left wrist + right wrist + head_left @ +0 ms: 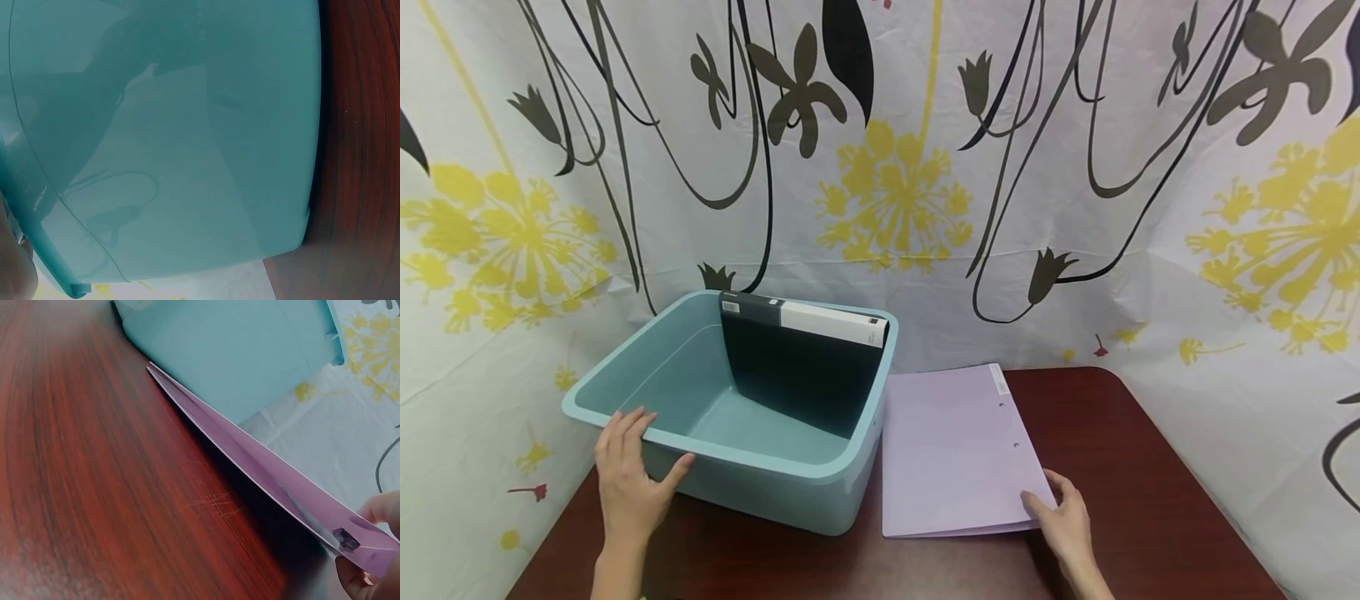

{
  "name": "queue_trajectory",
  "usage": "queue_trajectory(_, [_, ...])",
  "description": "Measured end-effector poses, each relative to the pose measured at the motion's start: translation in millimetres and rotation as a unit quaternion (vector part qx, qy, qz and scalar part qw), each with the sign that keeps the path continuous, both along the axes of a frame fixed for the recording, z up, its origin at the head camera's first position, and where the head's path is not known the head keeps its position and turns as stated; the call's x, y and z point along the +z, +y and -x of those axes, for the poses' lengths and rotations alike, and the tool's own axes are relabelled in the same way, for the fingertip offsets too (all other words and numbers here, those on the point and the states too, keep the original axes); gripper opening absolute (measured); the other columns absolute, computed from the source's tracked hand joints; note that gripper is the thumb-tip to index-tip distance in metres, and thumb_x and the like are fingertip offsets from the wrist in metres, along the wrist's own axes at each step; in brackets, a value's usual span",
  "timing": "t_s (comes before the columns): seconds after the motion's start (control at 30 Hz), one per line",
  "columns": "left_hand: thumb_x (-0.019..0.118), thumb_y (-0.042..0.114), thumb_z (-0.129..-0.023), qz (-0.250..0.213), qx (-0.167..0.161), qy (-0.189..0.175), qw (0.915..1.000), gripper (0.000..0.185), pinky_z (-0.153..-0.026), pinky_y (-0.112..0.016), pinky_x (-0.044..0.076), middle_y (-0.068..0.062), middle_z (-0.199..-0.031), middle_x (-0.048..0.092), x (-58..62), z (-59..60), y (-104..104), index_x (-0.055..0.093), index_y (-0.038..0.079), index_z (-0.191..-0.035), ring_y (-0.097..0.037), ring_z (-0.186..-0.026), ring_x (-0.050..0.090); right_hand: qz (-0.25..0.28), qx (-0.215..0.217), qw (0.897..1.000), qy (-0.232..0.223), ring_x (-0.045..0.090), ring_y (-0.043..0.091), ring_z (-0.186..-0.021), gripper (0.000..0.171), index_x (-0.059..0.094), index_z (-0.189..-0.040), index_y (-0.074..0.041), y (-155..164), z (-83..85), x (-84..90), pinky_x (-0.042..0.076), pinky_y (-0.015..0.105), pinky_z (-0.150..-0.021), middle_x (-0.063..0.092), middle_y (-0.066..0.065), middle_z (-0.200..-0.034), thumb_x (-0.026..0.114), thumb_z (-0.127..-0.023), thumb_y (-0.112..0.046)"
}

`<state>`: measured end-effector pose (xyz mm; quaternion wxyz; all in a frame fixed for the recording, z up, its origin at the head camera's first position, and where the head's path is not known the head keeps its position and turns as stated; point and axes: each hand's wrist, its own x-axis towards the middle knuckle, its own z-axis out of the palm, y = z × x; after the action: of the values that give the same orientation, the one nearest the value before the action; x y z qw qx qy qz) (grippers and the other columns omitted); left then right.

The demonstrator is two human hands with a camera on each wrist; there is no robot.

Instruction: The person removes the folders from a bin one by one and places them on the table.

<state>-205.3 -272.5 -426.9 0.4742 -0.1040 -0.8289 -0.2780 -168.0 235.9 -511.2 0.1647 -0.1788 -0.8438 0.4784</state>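
Note:
A light blue plastic bin [842, 471] stands on the table at the left. My left hand [632, 479] rests at its near left rim, fingers reaching over the edge and thumb spread outside; the left wrist view shows mostly the bin's outer wall [187, 156]. To the right of the bin lies a lilac file folder [958, 454] with a white label. By its near right corner my right hand [1067, 521] pinches the folder, thumb on top. In the right wrist view that corner of the folder [250, 456] is raised off the table, covers slightly parted, a dark metal clip between them.
Inside the bin a black file folder [805, 367] with a grey and white spine leans against the back right wall. The dark red wooden table [1120, 467] extends right of the lilac folder. A patterned cloth [895, 317] hangs behind and at both sides.

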Motion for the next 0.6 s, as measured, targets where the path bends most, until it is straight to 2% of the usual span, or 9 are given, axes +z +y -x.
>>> queue_trajectory(0.17, [0.050, 0.073, -0.072, -0.001, 0.001, -0.005, 1.0000, 0.090, -0.107, -0.051, 0.013, -0.028, -0.121, 0.046, 0.1, 0.0, -0.1, 0.051, -0.007, -0.115, -0.046, -0.123, 0.029, -0.015, -0.002, 1.000, 0.010, 0.050, 0.014, -0.085, 0.050, 0.052, -0.119, 0.006, 2.7, 1.0, -3.1, 0.035, 0.016, -0.068, 0.058, 0.021, -0.106, 0.070, -0.075, -0.011])
queue_trajectory(0.33, [0.050, 0.072, -0.072, -0.001, 0.001, -0.006, 1.0000, 0.090, -0.107, -0.051, 0.013, -0.028, -0.121, 0.046, 0.0, 0.1, -0.2, 0.051, -0.007, -0.115, -0.045, -0.124, 0.029, -0.021, 0.001, 1.000, 0.005, 0.049, 0.007, -0.077, 0.050, 0.053, -0.117, 0.004, 4.8, 1.2, -4.6, 0.037, 0.020, -0.067, 0.060, 0.018, -0.099, 0.072, -0.074, -0.013])
queue_trajectory(0.43, [0.050, 0.072, -0.072, -0.001, 0.002, -0.006, 1.0000, 0.089, -0.107, -0.051, 0.013, -0.027, -0.121, 0.046, -0.3, 0.2, -0.4, 0.051, -0.006, -0.115, -0.045, -0.124, 0.029, -0.024, 0.004, 1.000, -0.004, 0.049, 0.009, -0.076, 0.051, 0.053, -0.117, 0.003, 6.0, 1.1, -4.6, 0.038, 0.024, -0.066, 0.061, 0.017, -0.096, 0.073, -0.074, -0.014])
queue_trajectory(0.6, [0.050, 0.073, -0.072, 0.000, 0.003, -0.009, 1.0000, 0.090, -0.107, -0.051, 0.013, -0.027, -0.122, 0.046, -0.8, 0.6, -1.2, 0.051, -0.006, -0.116, -0.045, -0.125, 0.028, -0.036, 0.012, 0.999, -0.016, 0.051, 0.018, -0.082, 0.052, 0.052, -0.118, 0.004, 8.0, 0.7, -3.7, 0.038, 0.028, -0.069, 0.061, 0.018, -0.098, 0.072, -0.074, -0.016])
